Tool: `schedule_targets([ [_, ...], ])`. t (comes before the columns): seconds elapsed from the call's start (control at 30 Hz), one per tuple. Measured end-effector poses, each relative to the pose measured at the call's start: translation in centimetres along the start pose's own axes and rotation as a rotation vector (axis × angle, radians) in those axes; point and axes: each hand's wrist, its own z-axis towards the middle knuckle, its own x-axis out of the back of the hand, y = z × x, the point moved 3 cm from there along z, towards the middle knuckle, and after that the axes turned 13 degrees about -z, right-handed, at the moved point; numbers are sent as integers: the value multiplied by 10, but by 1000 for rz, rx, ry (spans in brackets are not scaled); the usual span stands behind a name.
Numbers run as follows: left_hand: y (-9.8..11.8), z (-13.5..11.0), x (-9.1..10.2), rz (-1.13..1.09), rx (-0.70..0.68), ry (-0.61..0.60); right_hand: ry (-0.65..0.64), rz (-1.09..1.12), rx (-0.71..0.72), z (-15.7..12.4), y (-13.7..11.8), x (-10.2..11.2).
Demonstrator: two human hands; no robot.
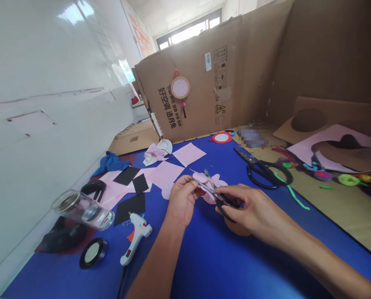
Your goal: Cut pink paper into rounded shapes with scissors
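My left hand [183, 198] pinches a pink paper flower shape [211, 182] above the blue table cover [223, 265]. My right hand [250, 207] grips small black-handled scissors [218, 198], whose blades point left into the pink paper near my left fingers. Both hands are closed round what they hold. A green stick pokes out behind the paper; what it is I cannot make out.
Large black scissors [264, 170] lie to the right. A white glue gun [135, 236], a tape roll [93, 252] and a tipped glass jar [82, 209] sit at left. Pink [188, 153] and black paper squares [130, 203] lie beyond. Cardboard walls [235, 79] stand behind.
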Motion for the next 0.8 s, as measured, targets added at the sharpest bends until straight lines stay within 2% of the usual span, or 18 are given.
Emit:
schedule_targets([
  [0.17, 5, 2, 6, 56, 17, 28, 20, -30, 20, 0, -1, 0],
  [0.53, -2, 2, 2, -60, -54, 17, -5, 77, -64, -2, 3, -5],
  [0.8, -5, 1, 0, -99, -71, -20, -12, 83, -66, -1, 2, -4],
])
